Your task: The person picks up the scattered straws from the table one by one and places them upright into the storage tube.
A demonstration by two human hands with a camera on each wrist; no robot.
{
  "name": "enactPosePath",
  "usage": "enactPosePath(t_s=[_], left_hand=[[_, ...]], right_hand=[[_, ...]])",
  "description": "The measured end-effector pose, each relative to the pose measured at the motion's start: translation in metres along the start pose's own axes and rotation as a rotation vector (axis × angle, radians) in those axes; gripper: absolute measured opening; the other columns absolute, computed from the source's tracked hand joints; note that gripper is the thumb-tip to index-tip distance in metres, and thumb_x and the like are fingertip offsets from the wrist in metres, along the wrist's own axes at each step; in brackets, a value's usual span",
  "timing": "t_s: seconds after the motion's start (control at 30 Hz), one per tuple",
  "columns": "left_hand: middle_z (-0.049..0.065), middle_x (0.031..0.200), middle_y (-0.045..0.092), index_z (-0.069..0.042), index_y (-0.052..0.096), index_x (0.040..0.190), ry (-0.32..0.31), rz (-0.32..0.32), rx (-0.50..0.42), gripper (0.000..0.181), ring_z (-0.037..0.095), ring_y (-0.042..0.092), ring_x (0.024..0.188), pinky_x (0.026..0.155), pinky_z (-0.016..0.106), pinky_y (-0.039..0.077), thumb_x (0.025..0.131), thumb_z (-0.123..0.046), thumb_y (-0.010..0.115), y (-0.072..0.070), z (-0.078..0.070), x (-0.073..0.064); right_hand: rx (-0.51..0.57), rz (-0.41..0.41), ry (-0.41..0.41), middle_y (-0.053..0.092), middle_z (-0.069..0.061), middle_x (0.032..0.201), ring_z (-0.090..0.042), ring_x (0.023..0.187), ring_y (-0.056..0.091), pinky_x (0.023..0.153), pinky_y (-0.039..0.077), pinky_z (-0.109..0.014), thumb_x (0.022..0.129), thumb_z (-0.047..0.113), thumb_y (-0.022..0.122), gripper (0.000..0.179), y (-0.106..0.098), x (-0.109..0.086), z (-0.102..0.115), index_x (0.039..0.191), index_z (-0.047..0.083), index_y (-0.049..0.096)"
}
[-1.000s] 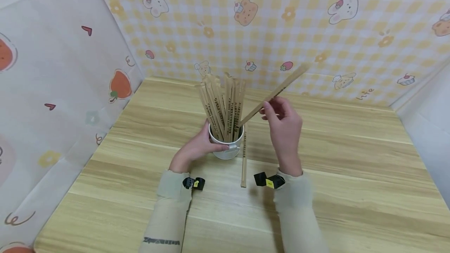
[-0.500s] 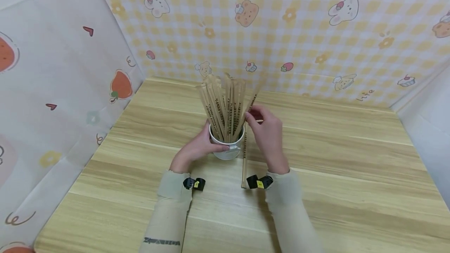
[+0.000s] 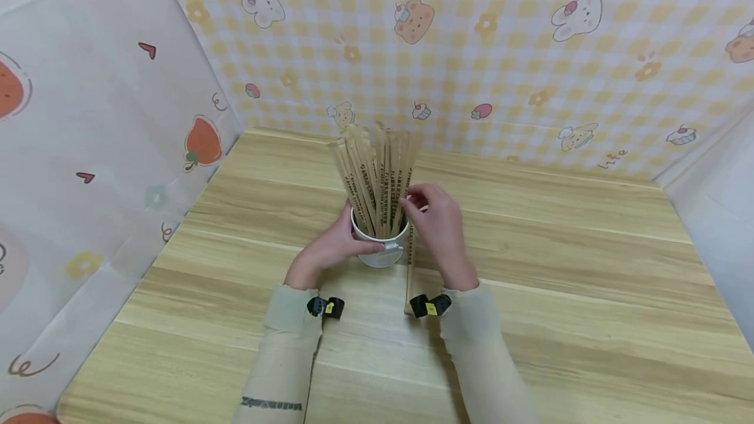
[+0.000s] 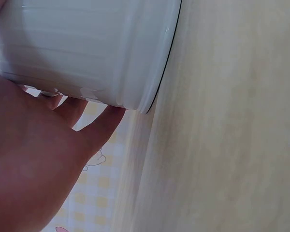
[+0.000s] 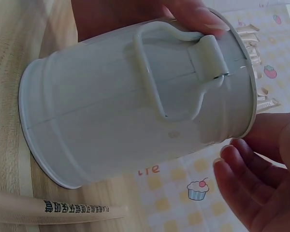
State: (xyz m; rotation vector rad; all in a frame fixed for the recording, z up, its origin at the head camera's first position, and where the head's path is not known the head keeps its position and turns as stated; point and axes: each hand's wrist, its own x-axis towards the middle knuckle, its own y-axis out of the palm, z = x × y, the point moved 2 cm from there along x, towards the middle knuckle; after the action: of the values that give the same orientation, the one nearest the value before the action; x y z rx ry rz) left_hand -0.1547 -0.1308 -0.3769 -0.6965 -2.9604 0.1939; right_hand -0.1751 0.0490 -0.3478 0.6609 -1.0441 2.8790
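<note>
A white metal bucket with a wire side handle stands upright on the table, packed with several paper-wrapped straws. My left hand grips the bucket from the left, thumb across its front below the rim and the other fingers behind its wall. At the bucket's right rim, my right hand pinches a straw that leans among the others; the pinching fingertips are partly hidden behind the rim in the right wrist view. One loose straw lies on the table just right of the bucket.
The light wood table spreads around both arms. A yellow checked wall covering rises behind it, with a white printed sheet along the left. Small black wrist cameras are strapped to both sleeves.
My right hand has moved left and down to the bucket's rim, bringing its straw from a slant to nearly upright among the others. The left hand keeps its grip on the bucket.
</note>
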Motion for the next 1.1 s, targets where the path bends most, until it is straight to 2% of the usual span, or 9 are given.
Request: enactPosePath(t_s=[0.1, 0.2, 0.33, 0.47, 0.57, 0.73, 0.97, 1.1], left_hand=[[0.005, 0.131, 0.036, -0.029, 0.004, 0.14, -0.003, -0.001, 0.005, 0.106, 0.022, 0.045, 0.112, 0.097, 0.033, 0.035, 0.067, -0.005, 0.076, 0.0, 0.0, 0.0], [0.003, 0.131, 0.036, -0.032, 0.004, 0.14, -0.01, -0.006, 0.021, 0.106, 0.02, 0.045, 0.113, 0.097, 0.032, 0.034, 0.066, -0.007, 0.077, 0.0, 0.0, 0.0], [0.003, 0.132, 0.035, -0.033, 0.005, 0.14, -0.002, -0.011, 0.027, 0.107, 0.019, 0.043, 0.114, 0.098, 0.032, 0.033, 0.066, -0.008, 0.078, 0.0, 0.0, 0.001], [0.004, 0.133, 0.035, -0.03, 0.004, 0.14, 0.019, -0.007, 0.021, 0.107, 0.02, 0.043, 0.115, 0.099, 0.033, 0.032, 0.066, -0.006, 0.077, 0.0, 0.0, 0.001], [0.005, 0.133, 0.034, -0.029, 0.003, 0.14, 0.017, -0.006, 0.022, 0.107, 0.021, 0.043, 0.115, 0.099, 0.033, 0.032, 0.066, -0.006, 0.077, 0.0, 0.0, 0.001], [0.006, 0.134, 0.034, -0.027, 0.002, 0.141, -0.005, -0.014, 0.047, 0.108, 0.023, 0.043, 0.115, 0.099, 0.036, 0.032, 0.066, -0.007, 0.077, 0.0, -0.002, 0.0], [0.007, 0.134, 0.034, -0.027, 0.003, 0.141, -0.03, -0.021, 0.078, 0.107, 0.022, 0.042, 0.115, 0.098, 0.036, 0.032, 0.066, -0.01, 0.078, 0.0, -0.004, -0.001], [0.0, 0.134, 0.034, -0.038, 0.004, 0.139, -0.02, -0.026, 0.077, 0.109, 0.017, 0.043, 0.115, 0.098, 0.033, 0.033, 0.064, -0.014, 0.079, -0.003, 0.012, 0.003]], right_hand=[[0.004, 0.04, 0.021, 0.06, -0.001, 0.083, -0.013, 0.076, 0.056, 0.064, 0.049, -0.025, 0.08, 0.021, 0.067, 0.024, -0.001, 0.0, 0.0, 0.098, 0.005, 0.063], [0.052, 0.057, 0.066, 0.06, 0.0, 0.086, -0.013, 0.079, 0.056, 0.067, 0.049, -0.026, 0.083, 0.028, 0.062, 0.03, -0.005, 0.001, -0.003, 0.105, 0.007, 0.062], [0.168, 0.02, 0.15, 0.061, 0.0, 0.09, -0.014, 0.08, 0.058, 0.066, 0.05, -0.026, 0.087, 0.037, 0.055, 0.037, -0.012, 0.002, -0.009, 0.111, 0.01, 0.059], [0.214, 0.008, 0.221, 0.061, -0.002, 0.093, -0.016, 0.079, 0.06, 0.063, 0.052, -0.026, 0.089, 0.034, 0.053, 0.035, -0.015, 0.002, -0.019, 0.112, 0.009, 0.057], [0.139, 0.042, 0.259, 0.061, -0.003, 0.096, -0.018, 0.083, 0.059, 0.067, 0.051, -0.03, 0.088, 0.032, 0.053, 0.034, -0.013, 0.002, -0.028, 0.113, 0.009, 0.057], [0.019, 0.158, 0.323, 0.06, -0.003, 0.099, -0.019, 0.089, 0.057, 0.074, 0.048, -0.034, 0.087, 0.034, 0.054, 0.042, -0.004, 0.0, -0.043, 0.12, 0.009, 0.052], [-0.047, 0.282, 0.416, 0.06, -0.005, 0.094, -0.019, 0.077, 0.057, 0.066, 0.047, -0.033, 0.085, 0.031, 0.057, 0.046, 0.01, -0.006, -0.059, 0.122, 0.005, 0.048], [-0.113, 0.357, 0.441, 0.06, -0.009, 0.1, -0.021, 0.082, 0.056, 0.072, 0.048, -0.035, 0.084, 0.03, 0.058, 0.047, 0.018, -0.009, -0.064, 0.121, 0.002, 0.049]])
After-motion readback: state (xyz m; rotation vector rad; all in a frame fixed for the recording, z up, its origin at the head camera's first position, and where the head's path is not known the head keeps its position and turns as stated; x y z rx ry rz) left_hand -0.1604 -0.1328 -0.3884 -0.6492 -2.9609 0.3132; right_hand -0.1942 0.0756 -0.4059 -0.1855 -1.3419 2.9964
